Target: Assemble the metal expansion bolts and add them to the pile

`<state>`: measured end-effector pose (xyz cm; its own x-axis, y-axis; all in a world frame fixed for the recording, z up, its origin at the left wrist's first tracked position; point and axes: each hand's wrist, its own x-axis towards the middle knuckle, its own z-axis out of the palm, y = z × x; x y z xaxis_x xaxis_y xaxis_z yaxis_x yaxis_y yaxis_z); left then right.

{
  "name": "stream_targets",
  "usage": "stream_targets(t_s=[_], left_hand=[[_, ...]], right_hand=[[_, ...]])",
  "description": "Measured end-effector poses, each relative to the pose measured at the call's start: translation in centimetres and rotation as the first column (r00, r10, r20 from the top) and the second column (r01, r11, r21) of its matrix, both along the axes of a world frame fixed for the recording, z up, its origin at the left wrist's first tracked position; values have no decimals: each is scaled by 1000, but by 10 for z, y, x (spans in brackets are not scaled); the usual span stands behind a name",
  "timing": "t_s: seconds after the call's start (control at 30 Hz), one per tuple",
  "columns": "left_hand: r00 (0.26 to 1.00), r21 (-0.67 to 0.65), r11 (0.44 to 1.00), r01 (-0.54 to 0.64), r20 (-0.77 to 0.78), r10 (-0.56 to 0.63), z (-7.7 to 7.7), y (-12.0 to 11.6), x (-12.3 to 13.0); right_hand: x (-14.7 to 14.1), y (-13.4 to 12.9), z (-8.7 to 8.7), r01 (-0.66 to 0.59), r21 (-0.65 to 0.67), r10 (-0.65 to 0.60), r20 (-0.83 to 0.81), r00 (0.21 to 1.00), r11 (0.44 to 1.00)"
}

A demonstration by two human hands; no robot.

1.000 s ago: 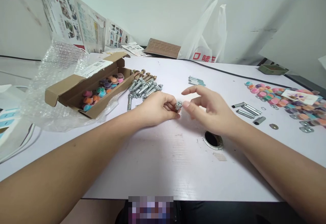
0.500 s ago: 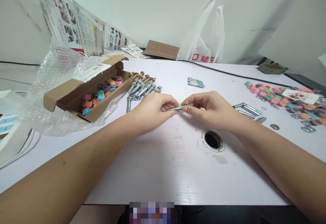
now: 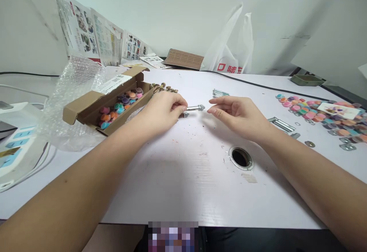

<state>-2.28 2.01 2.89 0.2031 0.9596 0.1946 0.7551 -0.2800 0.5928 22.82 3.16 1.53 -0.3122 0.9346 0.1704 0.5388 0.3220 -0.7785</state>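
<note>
Between the hands (image 3: 164, 110) (image 3: 241, 116) juts a silver bolt (image 3: 196, 108).

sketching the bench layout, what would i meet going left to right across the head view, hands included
White power strip → open cardboard box → left hand → silver bolt sticking out of its grip → right hand → metal tubes → round washer → white card.

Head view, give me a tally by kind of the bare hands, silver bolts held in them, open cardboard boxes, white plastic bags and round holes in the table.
Bare hands: 2, left hand and right hand
Held silver bolt: 1
Open cardboard box: 1
White plastic bag: 1
Round hole: 1
Total: 6
</note>
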Motion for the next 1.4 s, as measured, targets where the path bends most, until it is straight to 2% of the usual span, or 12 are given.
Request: stream_targets(t_s=[0.13,0.2,0.27,0.37,0.43,0.63,0.83,0.97,1.1,1.2,1.3,1.4], left_hand=[[968,41,967,-250,29,249,4,9,-14],[929,89,925,-369,13,369,6,13,-20],[894,138,890,-435,-51,445,7,15,-24],[855,127,887,-445,-233,462,7,16,-26],[840,100,889,-447,-297,455,6,17,-25],[839,65,888,-455,-302,452,6,12,-18],[854,185,884,-430,-234,465,10,3,-11],[907,240,899,-367,-121,403,9,-1,-5],[974,253,949,-188,-77,213,3,-9,6],[996,207,978,27,-90,-8,-4,-14,18],[973,145,963,227,-84,-217,-13,-15,25],[957,128,949,288,-50,-284,-22,-13,27]], right_hand=[[17,12,0,116,8,-115,191,975,993],[25,22,-4,200,8,-190,350,917,980],[30,34,-10,263,48,-252,492,833,963],[32,53,-17,319,112,-322,586,743,941],[32,63,-21,353,146,-365,613,701,924],[33,77,-23,425,152,-416,643,643,892],[32,76,-18,391,193,-421,619,663,900],[26,63,-7,317,259,-409,559,721,912],[13,34,-2,147,354,-301,435,849,924],[6,14,-1,-29,460,-155,355,922,887],[2,3,-2,-88,539,-119,337,934,838],[-3,-2,-5,-123,597,-107,335,936,793]])
